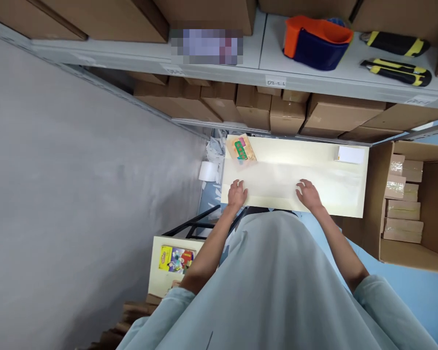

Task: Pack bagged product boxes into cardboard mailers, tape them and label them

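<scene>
A thin, translucent sheet point(272, 180) lies across the pale cream table in front of me. My left hand point(237, 194) rests at its near left part, fingers lightly bent and apart. Over its near right part is my right hand point(309, 195), with a gap between the thumb and the curved fingers. Neither hand shows a grip on anything. A colourful booklet point(243, 149) lies tilted at the table's far left corner, partly under or beside the sheet; I cannot tell which. At the far right sits a small white box point(351, 155).
An open carton point(387, 199) with several small wrapped packs stands right of the table point(345, 208). Shelves with brown boxes point(253, 104) rise behind; box cutters point(397, 73) and an orange-and-blue tape dispenser point(316, 43) lie above. A wall point(87, 170) bounds the left, near a white roll point(208, 171).
</scene>
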Available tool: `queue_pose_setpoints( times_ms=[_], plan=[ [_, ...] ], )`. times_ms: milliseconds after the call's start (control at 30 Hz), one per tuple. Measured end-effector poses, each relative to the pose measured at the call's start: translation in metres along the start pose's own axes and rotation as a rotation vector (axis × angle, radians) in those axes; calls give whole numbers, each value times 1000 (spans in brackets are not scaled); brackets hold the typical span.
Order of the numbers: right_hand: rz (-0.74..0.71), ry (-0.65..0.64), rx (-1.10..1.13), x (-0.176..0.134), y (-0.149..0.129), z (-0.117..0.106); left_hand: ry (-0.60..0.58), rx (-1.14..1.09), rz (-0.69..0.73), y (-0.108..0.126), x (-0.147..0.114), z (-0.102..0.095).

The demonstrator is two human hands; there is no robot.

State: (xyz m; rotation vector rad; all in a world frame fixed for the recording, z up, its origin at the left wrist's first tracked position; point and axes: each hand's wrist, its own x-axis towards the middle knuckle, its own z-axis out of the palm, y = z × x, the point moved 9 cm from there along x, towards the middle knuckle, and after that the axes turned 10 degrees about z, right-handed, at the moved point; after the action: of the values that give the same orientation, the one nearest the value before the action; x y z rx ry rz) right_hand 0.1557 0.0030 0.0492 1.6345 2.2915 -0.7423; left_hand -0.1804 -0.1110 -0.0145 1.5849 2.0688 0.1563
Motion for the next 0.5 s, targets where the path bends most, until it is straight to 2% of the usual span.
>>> queue_pose_setpoints(
  times_ms=[100,233,400,500],
  plan=[
    [-76,-63,26,13,-60,13,53,-68,17,-16,4,-6],
    [-109,-77,159,43,-124,14,145,-177,53,-34,25,-23],
    [-115,-60,300,113,-187,13,265,-286,58,-61,76,-48],
    [-52,-70,285,160,-211,20,271,-316,37,-75,112,-54]
  ],
)
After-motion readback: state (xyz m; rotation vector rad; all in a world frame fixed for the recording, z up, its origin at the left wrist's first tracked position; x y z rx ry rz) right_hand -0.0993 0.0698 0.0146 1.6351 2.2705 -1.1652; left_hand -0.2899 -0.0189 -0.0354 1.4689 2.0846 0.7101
